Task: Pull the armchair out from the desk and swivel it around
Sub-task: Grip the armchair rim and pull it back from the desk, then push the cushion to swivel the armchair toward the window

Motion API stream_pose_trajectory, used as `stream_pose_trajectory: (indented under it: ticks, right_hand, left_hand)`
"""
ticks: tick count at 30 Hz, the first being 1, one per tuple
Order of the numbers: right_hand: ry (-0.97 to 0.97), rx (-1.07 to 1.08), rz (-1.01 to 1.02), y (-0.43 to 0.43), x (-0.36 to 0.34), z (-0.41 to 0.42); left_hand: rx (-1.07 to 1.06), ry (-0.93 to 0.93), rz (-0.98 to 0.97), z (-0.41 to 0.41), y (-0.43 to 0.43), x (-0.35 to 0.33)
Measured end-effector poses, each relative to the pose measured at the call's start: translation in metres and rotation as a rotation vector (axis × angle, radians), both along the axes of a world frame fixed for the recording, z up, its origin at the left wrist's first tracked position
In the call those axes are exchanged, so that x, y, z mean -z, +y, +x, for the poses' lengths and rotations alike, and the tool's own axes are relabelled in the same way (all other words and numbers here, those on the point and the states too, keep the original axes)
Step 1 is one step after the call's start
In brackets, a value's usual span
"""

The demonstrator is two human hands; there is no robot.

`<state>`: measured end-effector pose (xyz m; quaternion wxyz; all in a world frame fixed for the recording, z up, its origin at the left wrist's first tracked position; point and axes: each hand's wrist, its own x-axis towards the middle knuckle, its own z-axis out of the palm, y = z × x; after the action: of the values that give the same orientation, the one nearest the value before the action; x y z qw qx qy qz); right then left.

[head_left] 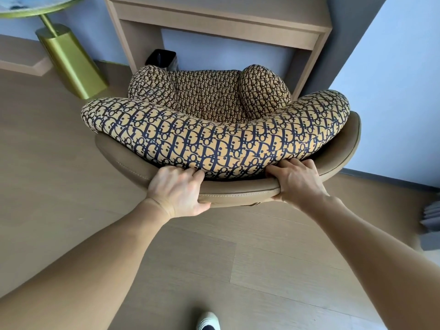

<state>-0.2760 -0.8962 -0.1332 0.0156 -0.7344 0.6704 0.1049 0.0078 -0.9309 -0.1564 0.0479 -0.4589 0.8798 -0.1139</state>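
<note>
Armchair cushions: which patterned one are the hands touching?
The long backrest cushion; both hands, left and right, grip beneath it. The two armrest cushions sit deskward, untouched.

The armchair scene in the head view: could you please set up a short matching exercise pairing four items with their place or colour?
Items:
1. armchair
2. table base
3. bin
4. left hand

Descriptions:
A. black, under the desk
B. gripping the backrest rim
C. patterned cushions, tan shell
D. gold, left of the desk

Pairs: 1-C, 2-D, 3-A, 4-B
</note>
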Motion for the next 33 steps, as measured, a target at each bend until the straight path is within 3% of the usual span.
stream_pose_trajectory:
  ticks: [12, 18, 23, 29, 33]
  right_hand:
    - [-0.024, 0.073, 0.011, 0.003, 0.000, -0.010]
    - [-0.129, 0.154, -0.138, 0.023, 0.004, 0.012]
    - [-0.203, 0.171, -0.022, 0.044, -0.015, 0.062]
    - [-0.366, 0.098, 0.055, 0.044, -0.047, 0.121]
    - [-0.369, 0.174, 0.053, 0.040, -0.057, 0.138]
  left_hand:
    - [-0.017, 0.006, 0.149, -0.012, 0.007, -0.011]
    - [-0.052, 0.012, 0.192, -0.001, 0.007, -0.015]
    - [-0.116, -0.008, 0.257, 0.006, 0.013, -0.033]
    - [-0.097, 0.002, 0.469, 0.018, 0.024, -0.060]
    - [-0.037, 0.161, 0.740, 0.054, -0.002, -0.091]
